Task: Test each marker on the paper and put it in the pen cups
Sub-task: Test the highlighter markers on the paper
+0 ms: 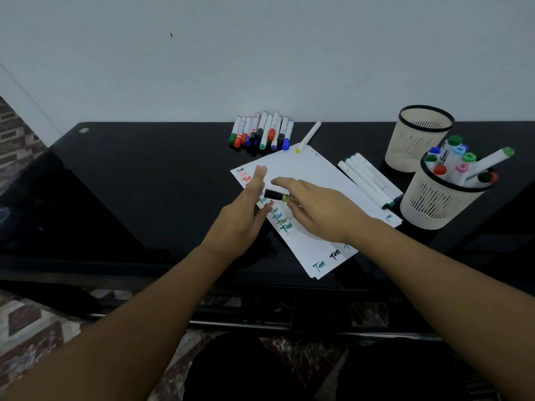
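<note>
Black-capped marker (280, 195) lies level above the scribbled paper (307, 175).

both hands forward; left hand (246, 215) flat, fingers straight; right hand (315, 212) gripping.

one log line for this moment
right hand: holds black marker | left hand: open | near cup: has markers | far cup: looks empty

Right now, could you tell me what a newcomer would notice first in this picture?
Two hands meet over the paper at centre: the right hand holds a black marker, while the left hand is open beside its cap. At far right, the near cup bristles with markers, while the far cup looks empty. A row of markers lies along the desk's back edge.
</note>
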